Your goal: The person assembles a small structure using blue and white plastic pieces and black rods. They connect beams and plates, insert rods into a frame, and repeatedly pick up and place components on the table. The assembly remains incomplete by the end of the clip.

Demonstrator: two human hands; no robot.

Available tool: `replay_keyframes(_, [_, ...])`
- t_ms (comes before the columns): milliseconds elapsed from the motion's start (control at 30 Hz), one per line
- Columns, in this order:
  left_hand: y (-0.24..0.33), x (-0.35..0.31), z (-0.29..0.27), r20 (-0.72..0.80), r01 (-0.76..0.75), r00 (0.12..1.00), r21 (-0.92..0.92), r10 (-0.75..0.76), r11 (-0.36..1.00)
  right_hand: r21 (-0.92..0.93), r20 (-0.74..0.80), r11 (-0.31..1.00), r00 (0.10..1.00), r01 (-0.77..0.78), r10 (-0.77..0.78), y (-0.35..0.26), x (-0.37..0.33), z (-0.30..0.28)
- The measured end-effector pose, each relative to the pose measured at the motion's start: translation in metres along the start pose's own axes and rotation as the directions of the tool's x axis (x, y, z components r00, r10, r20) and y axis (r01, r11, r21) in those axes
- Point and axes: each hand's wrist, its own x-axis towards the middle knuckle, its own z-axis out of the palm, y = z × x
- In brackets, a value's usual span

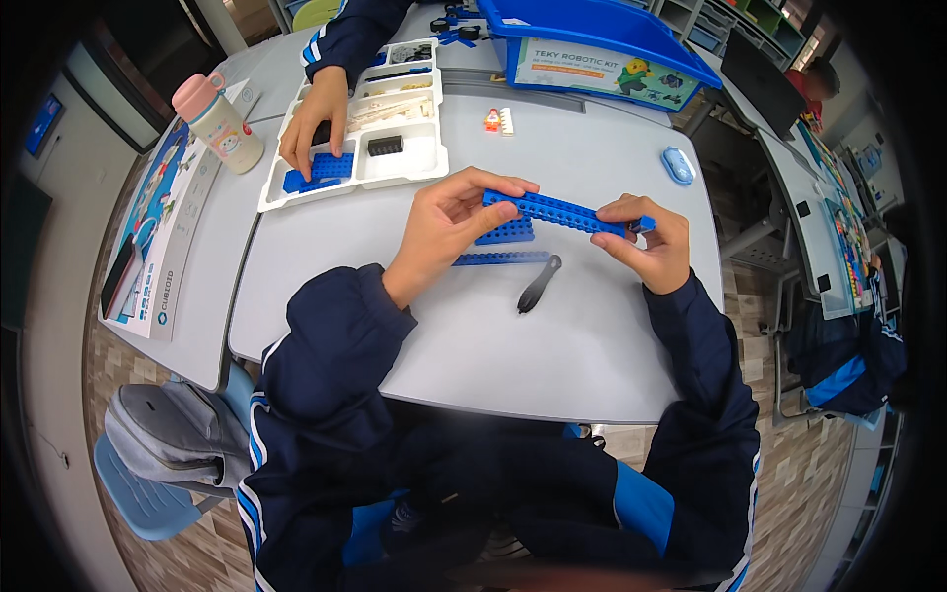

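Between my two hands I hold a long blue studded building beam point(557, 212) above the grey-white table. My left hand point(449, 225) pinches its left end, thumb in front and fingers behind. At the other end, the fingers of my right hand point(653, 242) close round it, and a short blue piece point(643, 225) sticks out there. Partly behind the left hand lies a blue plate with holes point(508, 232). A second blue beam point(503, 259) rests on the table, its left end hidden by my left hand. Nearer me is a black hand tool point(539, 286) with a slim handle.
Another person's hand point(321, 118) reaches into a white compartment tray point(429, 163) of parts, touching blue plates point(330, 168). A blue bin point(602, 25) stands at the back, a small figure point(493, 120) before it. A blue oval object point(678, 166) and a pink-lidded bottle point(222, 128) flank the area.
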Motion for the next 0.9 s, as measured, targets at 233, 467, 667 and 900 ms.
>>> replay_keyframes(233, [-0.0009,-0.0012,-0.0024,0.012,-0.047,0.999,0.003,0.047,0.999,0.069,-0.009,0.993,0.996,0.094,-0.094,0.0015,0.0020,0.0010])
replay_keyframes(467, [-0.0003,-0.0022,-0.0021,0.006,-0.054,0.999,0.017,0.054,0.998,0.123,-0.014,0.992,0.999,0.041,-0.040,0.0025,-0.0006,0.0021])
replay_keyframes(667, [-0.0012,-0.0023,-0.0017,0.011,-0.066,0.998,0.012,0.066,0.998,0.160,-0.019,0.986,0.998,-0.050,0.054,0.0047,-0.0030,0.0031])
replay_keyframes(900, [0.0013,-0.0023,-0.0005,-0.012,-0.035,0.999,0.050,0.035,0.998,0.229,-0.003,0.971,0.997,-0.072,0.074,0.0060,-0.0029,0.0055])
